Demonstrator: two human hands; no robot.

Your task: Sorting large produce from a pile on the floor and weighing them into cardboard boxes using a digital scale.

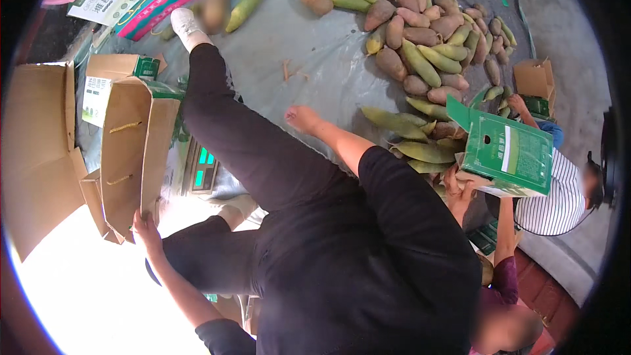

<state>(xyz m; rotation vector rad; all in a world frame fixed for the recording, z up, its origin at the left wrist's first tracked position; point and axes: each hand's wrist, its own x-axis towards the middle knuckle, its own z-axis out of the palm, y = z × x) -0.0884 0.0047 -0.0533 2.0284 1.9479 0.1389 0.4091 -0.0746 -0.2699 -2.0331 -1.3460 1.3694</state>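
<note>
Here, left hand (148, 233) curled on cardboard box (131, 151) edge, right hand (302, 119) half-curled.

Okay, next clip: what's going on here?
A person's left hand holds the edge of an open cardboard box, beside a scale with a lit display. The right hand is over the grey sheet, with nothing visible in it. To the right, a co-worker's hands support a green box near a pile of long green and reddish-brown vegetables.
</note>
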